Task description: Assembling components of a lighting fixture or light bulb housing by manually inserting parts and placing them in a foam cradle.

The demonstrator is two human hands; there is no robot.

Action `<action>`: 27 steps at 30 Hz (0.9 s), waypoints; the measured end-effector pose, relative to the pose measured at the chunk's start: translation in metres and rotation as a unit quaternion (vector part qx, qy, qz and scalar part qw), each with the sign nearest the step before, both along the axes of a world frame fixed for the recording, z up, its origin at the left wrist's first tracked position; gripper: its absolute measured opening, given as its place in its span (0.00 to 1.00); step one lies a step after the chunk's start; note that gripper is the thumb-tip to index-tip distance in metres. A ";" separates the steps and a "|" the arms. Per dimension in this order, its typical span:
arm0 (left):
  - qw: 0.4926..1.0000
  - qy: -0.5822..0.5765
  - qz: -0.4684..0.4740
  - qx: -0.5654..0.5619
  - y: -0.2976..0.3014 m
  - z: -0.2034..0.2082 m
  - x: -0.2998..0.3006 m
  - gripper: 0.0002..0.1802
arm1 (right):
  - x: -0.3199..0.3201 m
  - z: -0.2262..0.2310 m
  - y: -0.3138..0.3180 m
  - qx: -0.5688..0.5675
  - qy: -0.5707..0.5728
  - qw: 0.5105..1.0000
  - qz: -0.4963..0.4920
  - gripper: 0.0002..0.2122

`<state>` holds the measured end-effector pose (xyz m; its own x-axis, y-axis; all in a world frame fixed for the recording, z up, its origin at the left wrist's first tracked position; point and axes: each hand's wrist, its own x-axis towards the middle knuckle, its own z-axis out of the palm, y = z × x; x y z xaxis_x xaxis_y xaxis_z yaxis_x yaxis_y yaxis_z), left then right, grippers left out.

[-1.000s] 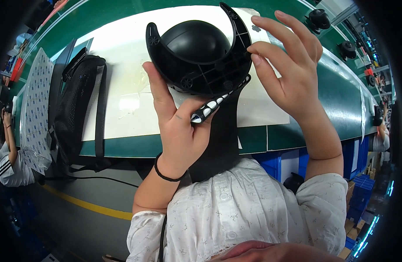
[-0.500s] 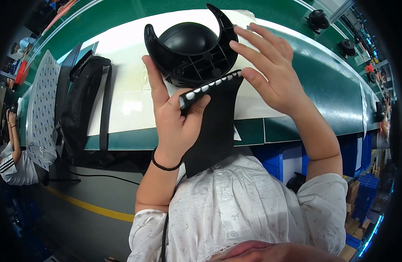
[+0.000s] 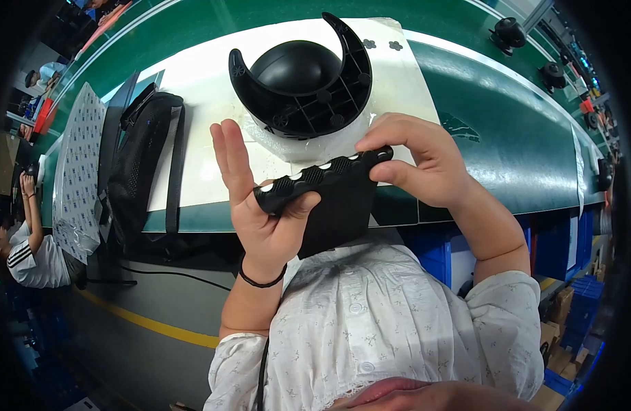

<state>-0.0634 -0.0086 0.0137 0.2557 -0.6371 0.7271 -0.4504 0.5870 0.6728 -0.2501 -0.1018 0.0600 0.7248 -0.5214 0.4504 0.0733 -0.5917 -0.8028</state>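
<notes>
Both hands hold a black flexible sheet [image 3: 339,212] in front of my chest, its upper edge bent over and lined with rounded black textured patches and small white gaps. My left hand [image 3: 264,222] grips the sheet's left end between thumb and forefinger, the other fingers stretched up. My right hand [image 3: 425,161] pinches the right end of that edge with thumb and fingers. Just beyond, a glossy black crescent-shaped plastic part [image 3: 301,113] with ribs and round spots curves around a black dome [image 3: 295,67]. Clear wrapping [image 3: 295,147] lies under it.
The parts sit on a white board [image 3: 205,137] over a green table [image 3: 493,137]. Two small dark flower-shaped pieces [image 3: 395,45] lie at the board's far right. A black mesh bag [image 3: 140,164] and patterned wrapping [image 3: 75,178] stand at left. Another person [image 3: 34,253] works at far left.
My right hand has come down from beside the crescent part and now pinches the sheet's edge. The sheet has been lowered toward me and tilted, showing the patches' textured faces.
</notes>
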 end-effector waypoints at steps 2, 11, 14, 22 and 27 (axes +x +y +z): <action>1.000 -0.029 0.007 -0.009 -0.001 -0.001 0.003 0.13 | -0.002 0.000 -0.001 0.024 -0.027 0.999 0.013 0.09; 0.994 -0.102 0.034 -0.016 0.000 0.000 0.003 0.11 | -0.002 0.018 0.007 -0.346 -0.050 0.934 -0.073 0.11; 0.990 -0.132 0.045 -0.016 0.001 0.005 0.002 0.10 | 0.006 0.020 0.008 -0.250 0.000 0.966 -0.065 0.14; 0.989 -0.131 0.054 -0.031 -0.002 0.001 0.001 0.11 | 0.008 0.022 0.011 -0.342 0.016 0.938 -0.050 0.14; 0.987 -0.145 0.064 -0.043 -0.003 0.000 0.001 0.12 | 0.018 0.015 0.013 -0.258 -0.137 0.957 -0.001 0.20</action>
<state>-0.0624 -0.0117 0.0141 0.1035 -0.5453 0.8318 -0.6897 0.5633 0.4550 -0.2321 -0.0886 0.0748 0.5421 -0.1804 0.8207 0.2375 -0.9040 -0.3556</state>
